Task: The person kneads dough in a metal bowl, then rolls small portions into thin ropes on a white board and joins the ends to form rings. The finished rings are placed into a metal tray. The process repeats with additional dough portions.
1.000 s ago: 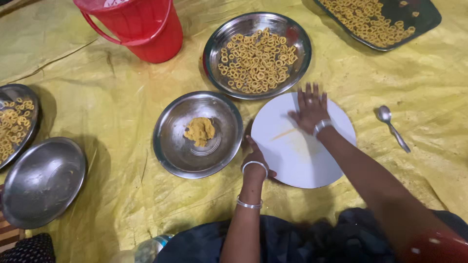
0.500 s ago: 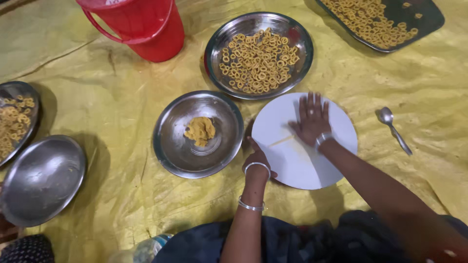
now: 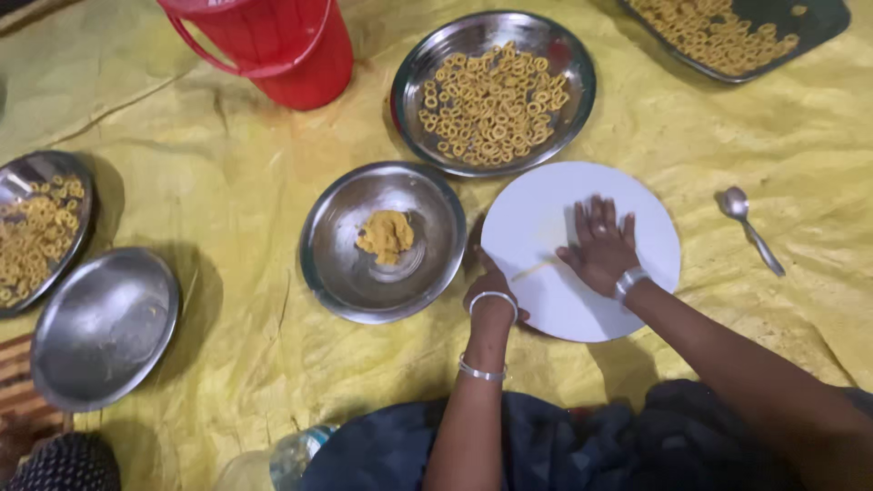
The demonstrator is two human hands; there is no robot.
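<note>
A round white board (image 3: pixel 546 209) lies on the yellow sheet. My right hand (image 3: pixel 600 244) rests flat on it, palm down, fingers spread, over a thin strand of yellow dough (image 3: pixel 534 269). My left hand (image 3: pixel 486 280) holds the board's left edge. A steel bowl (image 3: pixel 341 264) with a lump of yellow dough (image 3: pixel 386 236) sits just left of the board. Beyond the board, a steel plate (image 3: pixel 418 73) carries several small dough rings (image 3: pixel 496 100).
A red bucket (image 3: pixel 282 45) stands at the top left. A dark tray of rings (image 3: pixel 791 45) is at the top right, a spoon (image 3: pixel 748 225) right of the board. At the left are a plate of rings (image 3: pixel 36 232) and an empty steel plate (image 3: pixel 100 327). A plastic bottle (image 3: pixel 273 459) lies near my lap.
My right hand has slid back along the board toward me while staying flat on it. My left hand has kept its grip on the board's edge.
</note>
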